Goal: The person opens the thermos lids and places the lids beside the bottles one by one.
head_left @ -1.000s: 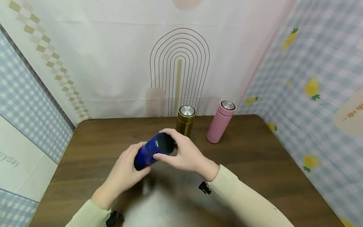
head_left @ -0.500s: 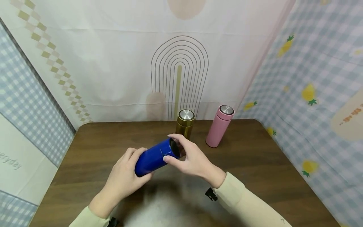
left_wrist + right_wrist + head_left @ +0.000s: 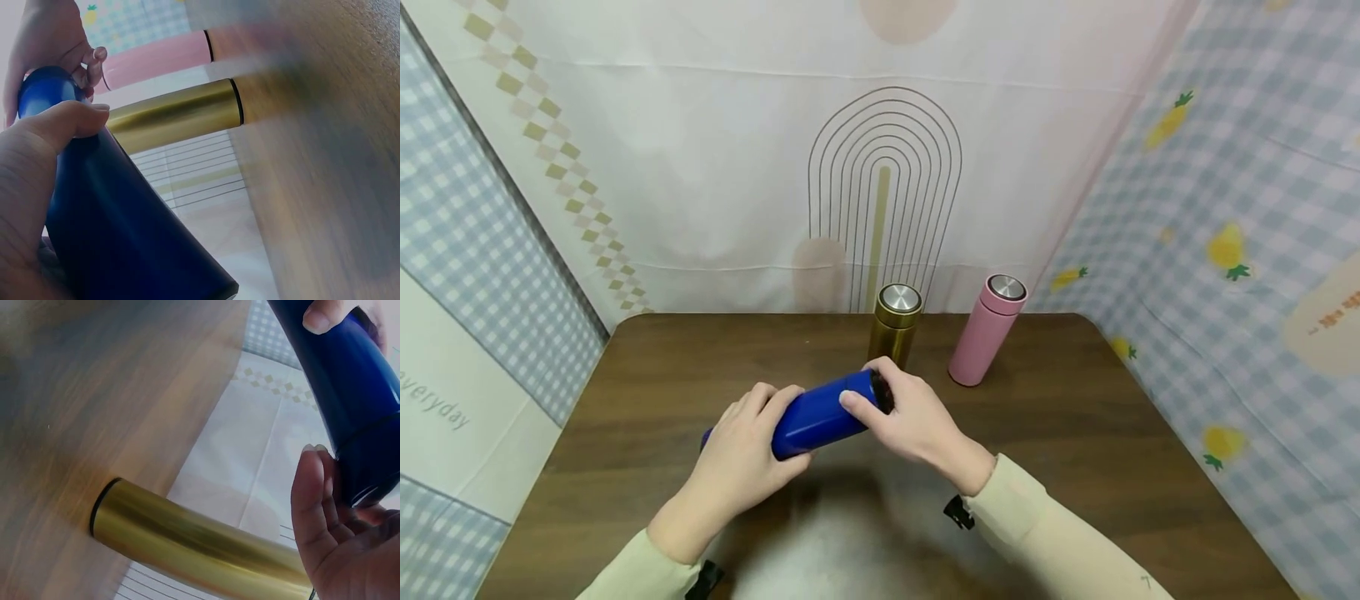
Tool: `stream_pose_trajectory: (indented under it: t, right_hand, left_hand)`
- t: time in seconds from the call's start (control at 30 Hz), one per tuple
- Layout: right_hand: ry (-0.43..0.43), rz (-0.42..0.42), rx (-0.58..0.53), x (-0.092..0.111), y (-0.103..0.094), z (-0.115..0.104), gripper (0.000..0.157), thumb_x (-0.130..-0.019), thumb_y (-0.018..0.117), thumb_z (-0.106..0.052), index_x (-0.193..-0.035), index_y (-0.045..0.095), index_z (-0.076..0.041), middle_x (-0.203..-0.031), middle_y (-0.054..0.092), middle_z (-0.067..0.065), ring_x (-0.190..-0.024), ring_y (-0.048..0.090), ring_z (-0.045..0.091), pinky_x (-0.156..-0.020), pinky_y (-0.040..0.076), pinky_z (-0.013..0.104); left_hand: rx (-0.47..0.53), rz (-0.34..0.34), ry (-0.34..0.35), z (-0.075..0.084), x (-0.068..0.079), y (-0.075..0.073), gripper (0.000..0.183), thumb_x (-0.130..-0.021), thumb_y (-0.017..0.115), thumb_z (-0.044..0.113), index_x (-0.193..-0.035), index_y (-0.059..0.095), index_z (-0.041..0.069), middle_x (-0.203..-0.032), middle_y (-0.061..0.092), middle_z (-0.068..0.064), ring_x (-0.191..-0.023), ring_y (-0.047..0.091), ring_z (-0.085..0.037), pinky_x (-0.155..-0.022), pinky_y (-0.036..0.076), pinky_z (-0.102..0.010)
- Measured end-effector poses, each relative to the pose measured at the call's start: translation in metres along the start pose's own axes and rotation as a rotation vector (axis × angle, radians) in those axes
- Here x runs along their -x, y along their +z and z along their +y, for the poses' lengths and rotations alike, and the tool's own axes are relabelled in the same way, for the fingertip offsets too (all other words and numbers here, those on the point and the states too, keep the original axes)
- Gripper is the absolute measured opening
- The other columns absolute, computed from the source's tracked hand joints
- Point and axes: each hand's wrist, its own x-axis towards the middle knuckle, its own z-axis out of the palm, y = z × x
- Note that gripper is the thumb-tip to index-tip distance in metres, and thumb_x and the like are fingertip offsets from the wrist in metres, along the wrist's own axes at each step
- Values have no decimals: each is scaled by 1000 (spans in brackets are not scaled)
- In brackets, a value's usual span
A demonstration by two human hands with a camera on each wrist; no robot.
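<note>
A shiny blue thermos bottle (image 3: 823,417) is held tilted above the table, its lid end toward the right. My left hand (image 3: 737,450) grips its body, thumb along the near side; the bottle's base pokes out past that hand. My right hand (image 3: 917,417) holds the lid end, thumb (image 3: 857,406) in front and fingers behind. In the left wrist view the thermos (image 3: 125,219) fills the foreground, the left thumb (image 3: 81,119) across it. The right wrist view has the right fingers (image 3: 315,500) curled at the blue lid (image 3: 369,462).
A gold thermos (image 3: 892,329) stands upright just behind the right hand. To its right is a pink thermos (image 3: 985,333), also upright. The brown wooden table (image 3: 662,358) ends at a white patterned cloth (image 3: 715,183); checked cloth (image 3: 1187,292) hangs at the right.
The blue thermos has swung from a steep tilt with its lid end facing the camera to lying nearer level, lid end pointing right. Both hands stay on it; the right hand moved slightly right.
</note>
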Motion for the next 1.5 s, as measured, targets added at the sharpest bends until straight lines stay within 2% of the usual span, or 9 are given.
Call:
stream_pose_trajectory:
  t: [0.17, 0.33, 0.57, 0.77, 0.93, 1.03, 1.27, 1.5]
  right_hand:
    - [69, 28, -46, -1, 3, -1, 46, -90, 46, -67, -111, 55, -27, -93, 63, -6, -78, 59, 12, -66, 49, 32]
    - [37, 81, -123, -3, 1, -5, 37, -93, 49, -60, -107, 57, -27, -89, 62, -5, -77, 58, 14, -63, 49, 34]
    - [17, 77, -117, -2, 1, -7, 39, -91, 53, -59, -113, 55, -27, -98, 63, -5, -84, 59, 13, -69, 50, 34]
    - [-15, 82, -106, -3, 5, -5, 42, -91, 54, -58, -119, 54, -27, -108, 61, -5, -93, 59, 13, -78, 50, 36]
    - [83, 62, -119, -6, 9, -4, 44, -91, 47, -66, -112, 55, -28, -102, 63, -5, -86, 59, 14, -71, 50, 34]
    - [105, 55, -113, -7, 10, -4, 44, -91, 46, -66, -110, 55, -28, -98, 64, -3, -81, 60, 14, -66, 50, 34]
    - [23, 94, -140, -6, 12, 1, 35, -92, 51, -58, -105, 56, -26, -82, 60, -4, -70, 58, 14, -55, 48, 33]
    - [-29, 146, -106, -2, 9, -1, 31, -92, 53, -54, -100, 56, -24, -73, 55, -4, -65, 54, 13, -49, 45, 32]
  left_hand:
    - [-5, 28, 29, 2, -3, 2, 75, -63, 84, 36, -128, 56, 12, -102, 52, -5, -88, 56, -25, -78, 47, -44]
    - [-1, 73, 29, 4, -3, 9, 80, -60, 86, 40, -128, 56, 11, -102, 54, -7, -86, 57, -26, -75, 48, -44]
    - [-33, 40, 13, 6, -2, 12, 80, -60, 87, 38, -129, 54, 12, -105, 63, -6, -91, 56, -25, -79, 46, -44]
    - [-61, 33, -1, 5, -2, 11, 78, -61, 86, 37, -128, 54, 12, -106, 62, -6, -91, 56, -27, -79, 47, -45]
    - [-93, 40, 4, 4, -4, 12, 79, -61, 86, 37, -128, 54, 11, -108, 61, -9, -90, 59, -29, -79, 50, -47]
    - [-94, 34, 0, 4, -4, 13, 78, -60, 86, 37, -127, 54, 11, -106, 62, -8, -89, 60, -29, -78, 51, -46]
    - [-31, 24, 15, 5, -4, 12, 76, -59, 85, 36, -125, 56, 12, -103, 63, -4, -86, 60, -23, -80, 51, -41]
    - [45, -9, -8, 10, -4, 12, 74, -60, 86, 35, -124, 57, 11, -105, 64, -3, -90, 61, -20, -90, 49, -45]
